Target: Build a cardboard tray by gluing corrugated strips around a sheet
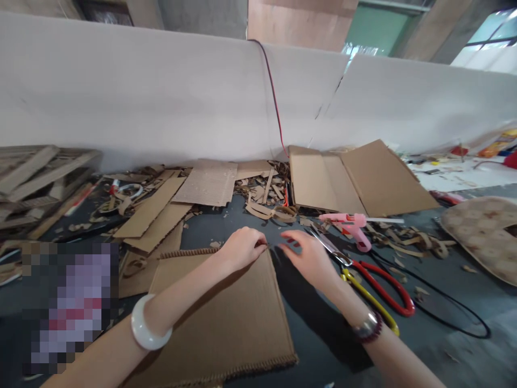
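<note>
A flat cardboard sheet [230, 312] lies in front of me, with ridged corrugated strips standing along its far and near edges. At its far right corner, my left hand [243, 249] is closed in a pinch on the edge; the fingers hide what exactly lies between them. My right hand [309, 257] hovers just right of that corner, thumb and fingers apart, holding nothing. Beside the right hand are red-handled scissors [383, 285], a yellow-handled tool [369, 299] partly under the wrist, and a pink glue gun [351, 226] with a clear glue stick.
Folded cardboard [323, 180] leans at the back right. Cardboard pieces [157, 210] and scraps [262, 194] litter the back and left. A black cord [448, 296] loops at right, near a patterned pad [480, 231]. A white partition [161, 97] rises behind the table.
</note>
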